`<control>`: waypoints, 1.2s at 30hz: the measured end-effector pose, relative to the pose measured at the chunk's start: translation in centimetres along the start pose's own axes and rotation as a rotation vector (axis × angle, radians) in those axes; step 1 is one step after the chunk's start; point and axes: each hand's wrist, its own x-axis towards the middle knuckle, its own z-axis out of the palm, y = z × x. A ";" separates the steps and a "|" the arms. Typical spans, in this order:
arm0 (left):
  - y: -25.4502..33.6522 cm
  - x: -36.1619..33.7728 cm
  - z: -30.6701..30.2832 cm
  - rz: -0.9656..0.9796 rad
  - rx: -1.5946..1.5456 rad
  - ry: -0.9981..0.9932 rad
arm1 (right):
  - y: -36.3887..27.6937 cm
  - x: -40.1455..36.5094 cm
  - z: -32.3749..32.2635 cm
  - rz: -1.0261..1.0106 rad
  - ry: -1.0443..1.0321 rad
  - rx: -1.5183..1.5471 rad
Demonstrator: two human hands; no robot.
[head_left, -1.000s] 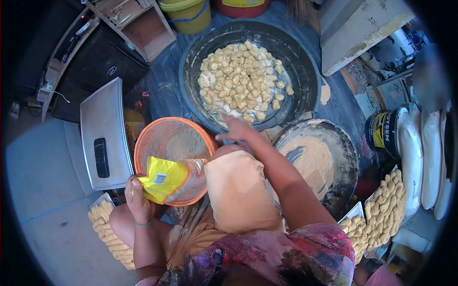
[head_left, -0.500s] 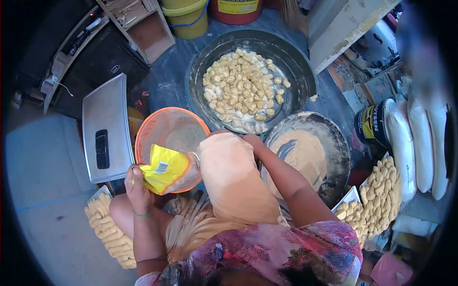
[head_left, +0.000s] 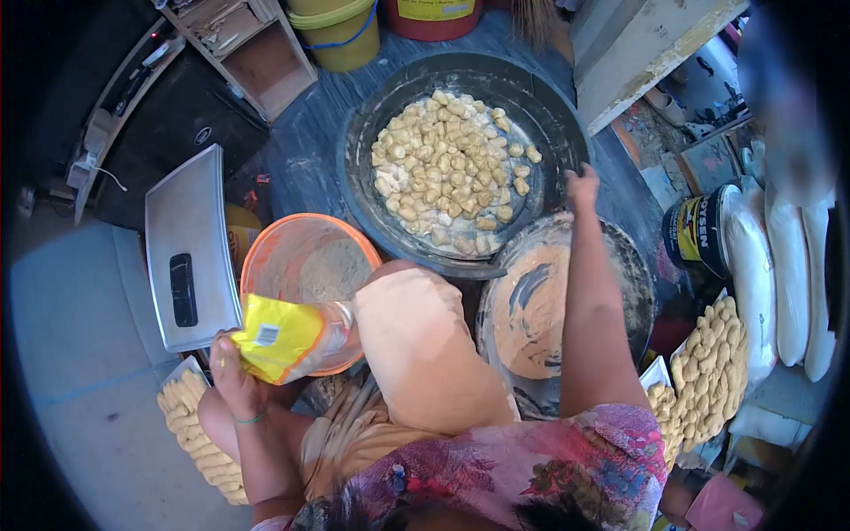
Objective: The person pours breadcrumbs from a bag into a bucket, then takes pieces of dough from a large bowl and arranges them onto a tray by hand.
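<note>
Yellow bag [head_left: 282, 341]: left hand [head_left: 234, 373] clenches 1; right hand [head_left: 582, 188], by 1 basin [head_left: 547, 104], grip unclear.

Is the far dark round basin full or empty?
The far dark round basin is partly full: pale dough-like lumps cover its middle and left; its right side looks bare.
</note>
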 end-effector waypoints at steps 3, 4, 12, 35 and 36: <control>0.7 0.8 -0.5 -0.006 -0.086 0.040 | 3.7 4.0 -1.3 0.269 0.069 -0.200; 1.1 1.1 -0.3 -0.012 -0.094 0.052 | 5.7 5.2 -0.4 0.322 0.121 -0.217; 2.5 3.1 2.1 -0.027 -0.049 0.061 | 7.1 10.2 2.3 0.329 -0.261 0.034; 6.3 2.5 6.6 0.071 -0.230 0.052 | -0.9 -6.2 -2.5 0.011 -0.012 -0.122; 6.5 3.0 7.0 0.093 -0.224 0.010 | 0.8 -6.7 -1.4 -0.128 -0.082 0.143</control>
